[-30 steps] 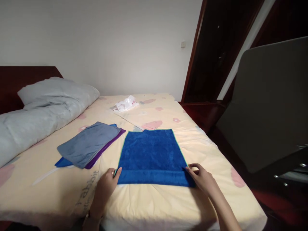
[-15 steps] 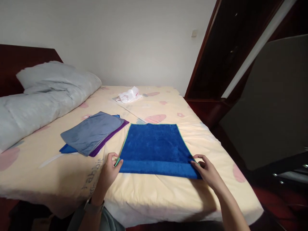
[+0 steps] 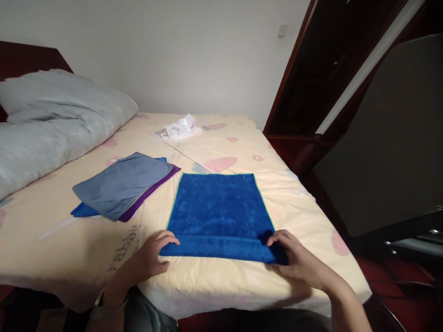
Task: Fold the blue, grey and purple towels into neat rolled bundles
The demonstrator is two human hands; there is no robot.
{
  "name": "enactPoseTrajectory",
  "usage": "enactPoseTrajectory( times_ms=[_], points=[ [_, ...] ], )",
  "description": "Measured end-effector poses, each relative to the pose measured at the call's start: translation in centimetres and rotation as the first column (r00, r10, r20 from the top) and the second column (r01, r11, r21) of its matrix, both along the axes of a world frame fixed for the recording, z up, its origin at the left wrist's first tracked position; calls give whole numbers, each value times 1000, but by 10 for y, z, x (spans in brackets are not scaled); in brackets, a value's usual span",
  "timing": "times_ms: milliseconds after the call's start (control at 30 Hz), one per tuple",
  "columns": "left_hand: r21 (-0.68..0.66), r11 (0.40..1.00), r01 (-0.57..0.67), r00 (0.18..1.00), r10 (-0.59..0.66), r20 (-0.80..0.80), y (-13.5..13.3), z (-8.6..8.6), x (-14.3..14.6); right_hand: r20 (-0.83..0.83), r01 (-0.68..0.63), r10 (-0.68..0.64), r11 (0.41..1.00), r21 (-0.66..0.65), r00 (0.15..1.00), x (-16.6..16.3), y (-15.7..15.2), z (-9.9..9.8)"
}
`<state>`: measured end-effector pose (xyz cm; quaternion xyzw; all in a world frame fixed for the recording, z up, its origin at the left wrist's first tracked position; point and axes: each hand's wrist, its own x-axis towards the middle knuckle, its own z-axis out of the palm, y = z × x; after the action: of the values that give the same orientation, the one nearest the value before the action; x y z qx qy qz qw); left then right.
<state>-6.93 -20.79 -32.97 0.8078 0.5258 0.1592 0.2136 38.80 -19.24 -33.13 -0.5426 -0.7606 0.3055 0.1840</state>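
Observation:
A blue towel (image 3: 218,203) with thin green edging lies flat on the bed in front of me, its near edge folded over into a narrow strip. My left hand (image 3: 154,253) rests at the strip's left end, fingertips on the cloth and thumb apart from them off the near edge. At the right end, my right hand (image 3: 297,258) has bent fingers touching the fold, with its thumb spread below by the near edge. Left of the towel lies a loose stack of cloths, a grey cloth (image 3: 128,184) on top, a purple cloth (image 3: 148,196) and a blue one (image 3: 83,210) under it.
A crumpled white plastic bag (image 3: 182,127) sits farther back on the patterned bed sheet (image 3: 224,286). The grey quilt (image 3: 65,120) is bunched at the left by the dark headboard (image 3: 31,60). A dark wooden cabinet (image 3: 311,69) stands beyond the bed's right side.
Both hands have loosened from the towel's folded corners and now lie on the strip's ends, thumbs spread. The towel's far edge looks straighter. The view has tilted down slightly.

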Motion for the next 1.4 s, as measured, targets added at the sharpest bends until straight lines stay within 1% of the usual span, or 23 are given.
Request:
enactPoseTrajectory(
  times_ms=[33, 67, 167, 233, 333, 400, 467, 533, 600, 633, 700, 767, 833, 900, 967, 1067, 1167, 1267, 1333, 1400],
  points=[
    [-6, 1000, -4, 1000, 4, -1, 0, -1, 0, 9, -34, 35, 999, -28, 999, -2, 0, 0],
    [-11, 1000, -17, 1000, 17, 1, 1, -3, -1, 23, -38, 39, 999, -38, 999, -3, 0, 0],
    [-15, 998, -60, 998, 60, 11, 6, -7, -7, 58, 37, -38, 999, 19, 998, -5, 4, -3],
    [3, 997, -78, 997, 78, 26, 8, -9, -12, 29, 80, -82, 995, 57, 996, -3, 7, -4],
    [30, 994, -103, 992, 100, 78, 10, -10, -18, -65, 110, -106, 992, 58, 992, 3, 12, -5],
    [34, 986, -164, 979, 159, 124, 11, -7, -17, -115, 140, -135, 989, 41, 984, 6, 14, -8],
    [7, 967, -254, 955, 249, 158, 11, -4, -12, -142, 212, -210, 977, 3, 967, 7, 16, -13],
    [-34, 944, -328, 928, 329, 175, 12, -1, -6, -158, 307, -308, 951, -30, 938, 5, 18, -18],
    [-79, 923, -377, 906, 385, 179, 13, -1, -1, -185, 374, -374, 927, -40, 909, 2, 19, -21],
    [-103, 910, -401, 893, 414, 176, 14, -1, 1, -198, 382, -383, 923, -42, 902, 1, 19, -22],
    [-153, 891, -427, 880, 449, 155, 16, -2, 2, -214, 349, -354, 935, -63, 910, -2, 19, -20],
    [-190, 891, -412, 890, 438, 127, 17, -2, 1, -222, 294, -307, 951, -93, 925, -3, 17, -16],
    [-197, 906, -375, 906, 403, 126, 17, -1, 1, -220, 270, -288, 957, -108, 932, -3, 16, -13],
    [-189, 909, -371, 903, 401, 152, 17, -3, 1, -215, 285, -300, 953, -99, 929, -3, 16, -11],
    [-155, 899, -409, 881, 433, 190, 18, -7, 2, -221, 308, -318, 948, -78, 922, -2, 16, -12],
    [-85, 867, -491, 832, 495, 250, 22, -16, 1, -271, 335, -333, 941, -43, 903, 3, 17, -14],
    [-67, 835, -546, 789, 540, 292, 27, -22, 1, -303, 344, -330, 939, -8, 894, 7, 19, -17],
    [-41, 805, -592, 772, 581, 258, 30, -24, 4, -230, 348, -338, 937, 7, 913, 5, 22, -21],
    [-6, 789, -614, 778, 606, 166, 30, -23, 8, -132, 363, -358, 932, 12, 924, 1, 25, -22],
    [58, 784, -618, 786, 615, 58, 29, -22, 11, -14, 401, -401, 916, 21, 916, -4, 27, -23]
  ],
)
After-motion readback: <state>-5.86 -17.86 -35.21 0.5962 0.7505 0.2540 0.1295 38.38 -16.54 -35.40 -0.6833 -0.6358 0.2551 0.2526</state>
